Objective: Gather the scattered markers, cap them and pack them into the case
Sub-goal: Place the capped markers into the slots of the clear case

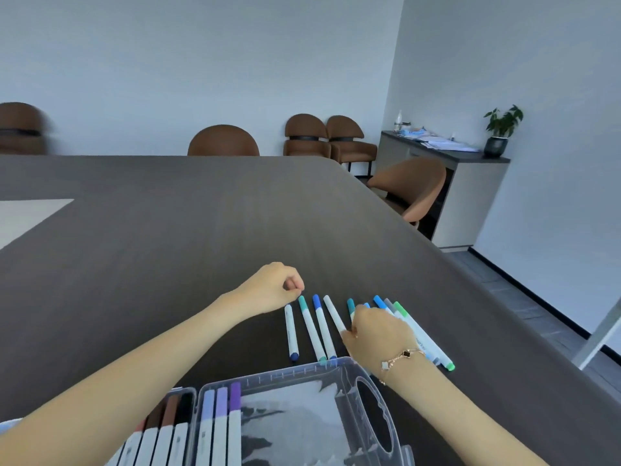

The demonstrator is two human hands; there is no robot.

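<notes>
Several markers lie side by side on the dark table (201, 230), just beyond the clear plastic case (295, 373). The leftmost marker (291, 331) has a bare white far end and a blue near cap. Beside it lie a teal marker (311, 327) and a blue marker (323, 327). My left hand (272, 287) is curled into a loose fist at the leftmost marker's far end; nothing shows in it. My right hand (379, 334) curls over the right group and seems to pinch the near end of a white marker (333, 312). A green marker (423, 334) lies rightmost.
The case holds purple markers (221, 418) in its right half, and brown and black ones (174, 422) in its left half. Its handle (373, 415) points right. The table edge runs diagonally at right, with brown chairs (410, 186) and a cabinet (470, 183) beyond.
</notes>
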